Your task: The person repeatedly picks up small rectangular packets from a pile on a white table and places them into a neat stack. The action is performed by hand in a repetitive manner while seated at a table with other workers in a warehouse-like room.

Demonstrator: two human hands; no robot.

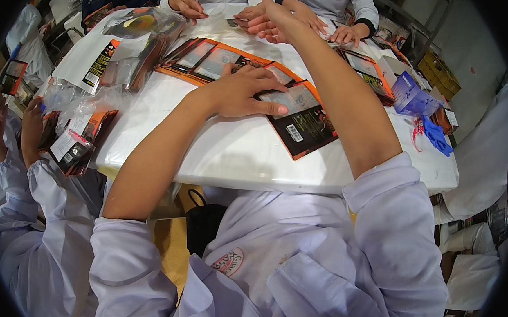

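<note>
My left hand lies palm down, fingers spread, on a fanned row of printed plastic pouches in orange and black with see-through windows. Its thumb rests over the window of the nearest pouch, which lies askew at the row's right end and bears a barcode. My right hand is raised above the far part of the white table, palm turned to the left, fingers extended and slightly apart. No object shows in its palm. Close by its fingertips, a co-worker's hand holds a small dark item, too small to tell.
Across the table are two co-workers' hands. Bagged pouches and white sheets lie at the left, where another person handles a pouch bundle. More pouches, a purple printed packet and a blue glove are at the right.
</note>
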